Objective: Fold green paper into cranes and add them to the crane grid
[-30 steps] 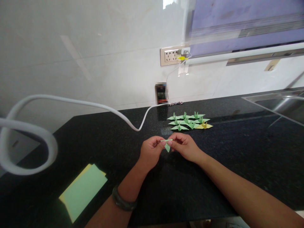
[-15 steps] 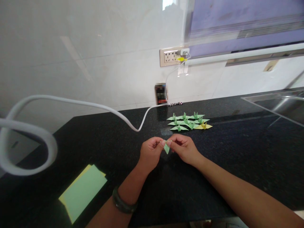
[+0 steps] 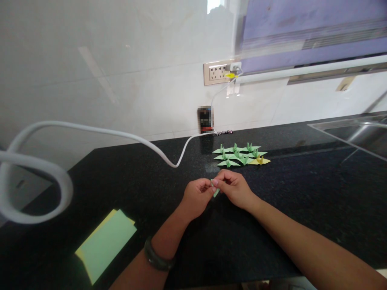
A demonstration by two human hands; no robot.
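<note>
A small piece of folded green paper is pinched between both hands above the dark counter; fingers cover most of it, with a narrow strip showing below the thumbs. My left hand, with a dark bangle on its wrist, grips it from the left, thumb and fingertips closed. From the right, my right hand pinches the same paper, its thumb meeting the left fingertips. Just beyond the hands stand several folded green paper cranes in rows, and a yellow paper crane sits at their right front end.
Green and yellow paper sheets lie stacked at the left front of the black counter. A white cable loops across the left to a phone-like device against the wall. A metal sink is at the right.
My left hand has shifted slightly right, against the right fingertips. The folded paper has turned from a downward-pointing triangle to a narrow slanted strip, mostly covered.
</note>
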